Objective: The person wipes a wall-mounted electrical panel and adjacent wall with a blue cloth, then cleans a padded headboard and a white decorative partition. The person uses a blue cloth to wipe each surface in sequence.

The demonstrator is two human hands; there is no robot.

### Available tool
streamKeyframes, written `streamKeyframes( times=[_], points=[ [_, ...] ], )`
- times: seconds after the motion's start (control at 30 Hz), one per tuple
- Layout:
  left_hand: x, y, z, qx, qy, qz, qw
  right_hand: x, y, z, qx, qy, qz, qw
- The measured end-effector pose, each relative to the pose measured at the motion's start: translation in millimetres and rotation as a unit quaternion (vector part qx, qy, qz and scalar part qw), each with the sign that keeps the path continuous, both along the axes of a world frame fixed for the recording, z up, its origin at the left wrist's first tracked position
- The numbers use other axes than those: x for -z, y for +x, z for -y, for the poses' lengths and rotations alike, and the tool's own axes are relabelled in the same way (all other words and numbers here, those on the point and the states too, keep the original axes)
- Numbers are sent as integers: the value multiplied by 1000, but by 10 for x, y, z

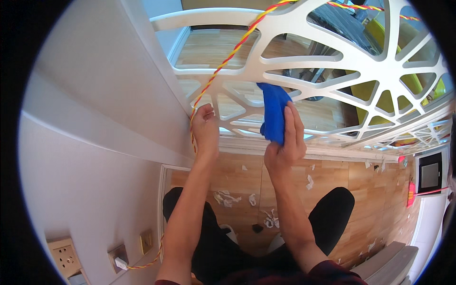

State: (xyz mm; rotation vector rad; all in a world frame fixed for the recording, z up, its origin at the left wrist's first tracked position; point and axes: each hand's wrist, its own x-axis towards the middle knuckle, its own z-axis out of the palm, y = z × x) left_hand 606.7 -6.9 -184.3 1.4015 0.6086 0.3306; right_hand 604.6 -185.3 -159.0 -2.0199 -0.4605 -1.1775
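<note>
A blue cloth (274,111) is pressed against a white openwork lattice panel (365,71) by my right hand (287,137), whose fingers are closed over its right side. The cloth lies folded across one of the thin bars. To the left, my left hand (206,130) is raised by the panel's left end, fingers curled in. Whether it grips a bar or something small cannot be made out. A twisted red and yellow cord (232,54) hangs slantwise over the panel and passes just left of that hand.
At my left stands a white wall (95,180) with a socket plate (65,256) and a plugged-in white plug (121,263). Paper scraps (227,198) litter the wooden floor (332,209). Yellow things show behind the panel. A pink object (411,194) is at the far right.
</note>
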Motion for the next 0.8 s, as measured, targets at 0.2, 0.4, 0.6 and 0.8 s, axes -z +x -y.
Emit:
streamKeyframes(
  times=[0.2, 0.4, 0.6, 0.8],
  points=[
    [133, 101, 186, 1, -43, -5, 999, 513, 275, -689, -6, -37, -146, 989],
    [114, 75, -24, -61, -134, 61, 987, 221, 256, -971, -155, 50, -113, 980],
    [-3, 38, -2, 55, -145, -55, 986, 646, 265, -249, -28, -173, -100, 980],
    [-39, 60, 149, 156, -94, -28, 983, 48, 362, 311, 45, -183, -47, 981]
  ],
)
